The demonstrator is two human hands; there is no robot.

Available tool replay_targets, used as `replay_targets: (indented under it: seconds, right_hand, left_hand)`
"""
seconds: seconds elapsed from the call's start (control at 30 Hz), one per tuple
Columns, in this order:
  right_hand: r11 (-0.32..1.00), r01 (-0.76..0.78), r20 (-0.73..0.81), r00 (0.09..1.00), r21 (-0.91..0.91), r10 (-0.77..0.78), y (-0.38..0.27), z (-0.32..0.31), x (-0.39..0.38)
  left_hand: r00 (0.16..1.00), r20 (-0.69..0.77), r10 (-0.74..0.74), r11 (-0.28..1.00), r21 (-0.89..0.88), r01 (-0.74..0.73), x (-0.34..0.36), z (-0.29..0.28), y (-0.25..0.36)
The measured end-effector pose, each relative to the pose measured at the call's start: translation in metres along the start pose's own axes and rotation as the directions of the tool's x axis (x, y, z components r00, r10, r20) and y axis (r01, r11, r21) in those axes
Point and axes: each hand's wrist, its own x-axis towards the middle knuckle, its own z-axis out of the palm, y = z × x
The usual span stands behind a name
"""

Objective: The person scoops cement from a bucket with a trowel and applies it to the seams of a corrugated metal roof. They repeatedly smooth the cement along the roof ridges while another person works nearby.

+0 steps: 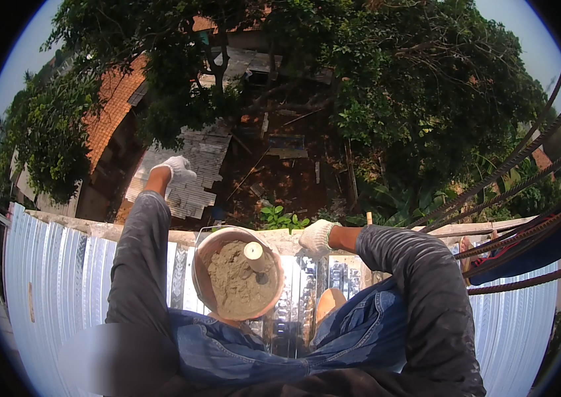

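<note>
My left hand (pixel 176 171), in a white knit glove, reaches out past the wall edge with its fingers curled; what they hold, if anything, is hidden. My right hand (pixel 317 238), gloved the same way, is closed in a fist at the ledge (pixel 287 243), and I cannot make out anything inside it. Between my arms a bucket (pixel 276 289) with a thin wire handle stands in front of me. Wet grey mortar (pixel 234 278) partly fills it. A pale, round-ended handle (pixel 253 251) sticks up from the mortar; the tool's other end is hidden.
I am on ribbed metal decking (pixel 62 278) high above a yard (pixel 287 172). Below are trees (pixel 413 79), a tiled roof (pixel 116 99) and a sheet roof (pixel 191 162). Steel bars (pixel 525 286) jut in from the right, near another person's dark-clothed leg (pixel 538 245).
</note>
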Motion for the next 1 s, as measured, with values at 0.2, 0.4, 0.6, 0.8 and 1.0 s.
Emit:
replay_targets:
  seconds: [0.2,0.4,0.6,0.8,1.0]
  right_hand:
    - [0.999,-0.029,0.026,0.999,0.013,0.028,-0.006,-0.008,-0.001]
    - [1.000,-0.019,0.037,0.999,0.007,0.019,-0.004,-0.001,-0.001]
    - [1.000,-0.011,0.013,1.000,0.013,0.010,-0.003,0.002,0.000]
    - [1.000,-0.019,0.047,0.999,0.021,0.018,-0.009,-0.005,-0.003]
    - [0.998,-0.056,0.069,0.996,0.026,0.054,-0.013,-0.005,-0.002]
  left_hand:
    - [1.000,-0.025,-0.003,1.000,-0.003,0.003,0.004,0.002,-0.012]
    - [1.000,0.005,0.003,1.000,-0.025,-0.003,0.000,0.001,-0.001]
    - [1.000,-0.019,0.018,0.999,-0.042,-0.019,-0.004,-0.002,0.001]
    - [0.999,-0.016,0.035,0.999,-0.013,-0.035,-0.004,-0.003,0.002]
    - [0.999,0.018,0.042,0.999,-0.030,-0.041,-0.006,-0.005,-0.001]
